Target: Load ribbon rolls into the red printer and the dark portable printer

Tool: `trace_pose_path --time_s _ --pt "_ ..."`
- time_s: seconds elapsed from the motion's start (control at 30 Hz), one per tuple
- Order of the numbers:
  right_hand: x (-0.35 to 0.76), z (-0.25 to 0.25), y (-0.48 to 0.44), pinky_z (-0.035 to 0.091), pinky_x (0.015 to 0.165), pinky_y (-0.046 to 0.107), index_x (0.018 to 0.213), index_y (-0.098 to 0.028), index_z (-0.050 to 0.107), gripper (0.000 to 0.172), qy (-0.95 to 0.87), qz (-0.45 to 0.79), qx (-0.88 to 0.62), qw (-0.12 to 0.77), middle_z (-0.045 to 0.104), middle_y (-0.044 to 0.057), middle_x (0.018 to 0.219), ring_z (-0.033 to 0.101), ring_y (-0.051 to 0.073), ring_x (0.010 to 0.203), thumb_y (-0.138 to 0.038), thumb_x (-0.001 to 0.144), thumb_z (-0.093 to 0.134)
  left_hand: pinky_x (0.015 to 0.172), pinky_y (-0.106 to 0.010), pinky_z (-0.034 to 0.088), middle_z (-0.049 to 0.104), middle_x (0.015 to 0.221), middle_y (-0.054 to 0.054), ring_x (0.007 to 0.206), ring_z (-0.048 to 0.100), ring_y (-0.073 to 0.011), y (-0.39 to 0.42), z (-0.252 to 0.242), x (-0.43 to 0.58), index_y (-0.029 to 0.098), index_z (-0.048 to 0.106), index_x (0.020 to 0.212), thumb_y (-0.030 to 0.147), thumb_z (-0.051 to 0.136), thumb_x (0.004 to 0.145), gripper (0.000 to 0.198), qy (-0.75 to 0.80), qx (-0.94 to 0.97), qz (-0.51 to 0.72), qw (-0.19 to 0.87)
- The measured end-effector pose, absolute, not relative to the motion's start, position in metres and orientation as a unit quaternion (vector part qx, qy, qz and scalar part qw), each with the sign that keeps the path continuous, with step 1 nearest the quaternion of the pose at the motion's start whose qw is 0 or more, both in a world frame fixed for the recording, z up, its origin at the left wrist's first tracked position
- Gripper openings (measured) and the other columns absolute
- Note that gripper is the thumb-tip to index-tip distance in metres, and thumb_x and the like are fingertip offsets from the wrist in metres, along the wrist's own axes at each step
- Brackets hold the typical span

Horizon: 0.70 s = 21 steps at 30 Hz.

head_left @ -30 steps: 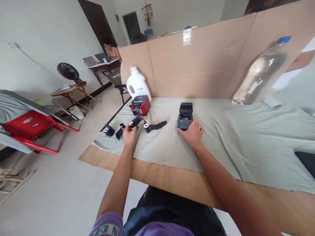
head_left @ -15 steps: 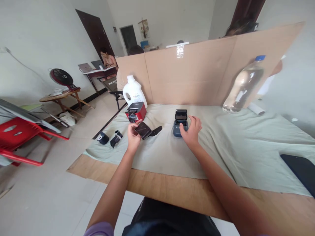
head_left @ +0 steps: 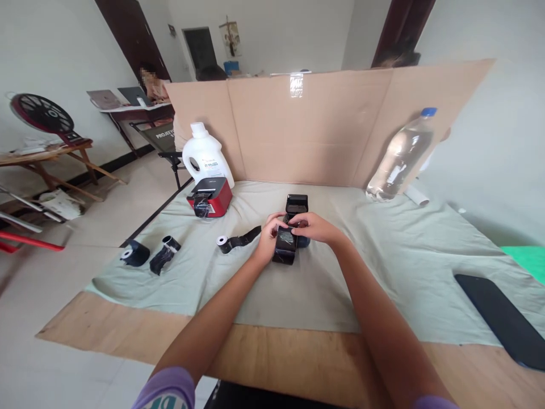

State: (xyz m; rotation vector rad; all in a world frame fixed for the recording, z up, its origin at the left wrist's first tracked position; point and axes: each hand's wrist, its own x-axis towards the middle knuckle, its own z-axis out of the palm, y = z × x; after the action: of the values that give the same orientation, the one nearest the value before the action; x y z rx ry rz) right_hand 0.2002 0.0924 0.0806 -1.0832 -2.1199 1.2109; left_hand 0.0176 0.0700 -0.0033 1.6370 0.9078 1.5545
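Note:
Both of my hands meet over a small dark blue printer point(head_left: 304, 241) with its black lid point(head_left: 297, 203) raised. A glossy black paper strip point(head_left: 285, 248) hangs down in front of it. My left hand point(head_left: 268, 240) grips the strip along its left edge. With fingers bent, my right hand point(head_left: 315, 227) pinches its top from the right. Left of them, a black paper roll point(head_left: 222, 244) with a white core lies with its tail stretched toward my left hand; whether that tail joins the held strip is hidden.
A red and black printer point(head_left: 210, 197) stands before a white jug point(head_left: 207, 153). Two more black rolls, a dark roll point(head_left: 136, 254) and a partly unwound roll point(head_left: 165, 255), lie at left. A cardboard screen point(head_left: 306, 130), a tilted water bottle point(head_left: 401, 159) and a phone point(head_left: 502, 318) surround the cloth.
My left hand has moved right with the black strip to the small printer. My right hand has shifted from the printer's body onto the strip. The roll behind my left hand is now visible.

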Motion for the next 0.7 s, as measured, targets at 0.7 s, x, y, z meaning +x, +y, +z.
trace_pose_path --time_s 0.7 --pt "0.198 0.015 0.144 0.046 0.103 0.044 0.105 -0.019 0.075 0.029 -0.78 0.165 -0.496 0.344 0.066 0.011 0.112 0.062 0.027 0.107 -0.01 0.084 0.058 0.099 -0.036 0.047 0.063 0.114 -0.006 0.11 0.057 -0.0209 0.051 -0.013 0.029 0.024 0.076 0.097 0.008 0.066 0.082 0.023 0.424 0.753 0.492 0.105"
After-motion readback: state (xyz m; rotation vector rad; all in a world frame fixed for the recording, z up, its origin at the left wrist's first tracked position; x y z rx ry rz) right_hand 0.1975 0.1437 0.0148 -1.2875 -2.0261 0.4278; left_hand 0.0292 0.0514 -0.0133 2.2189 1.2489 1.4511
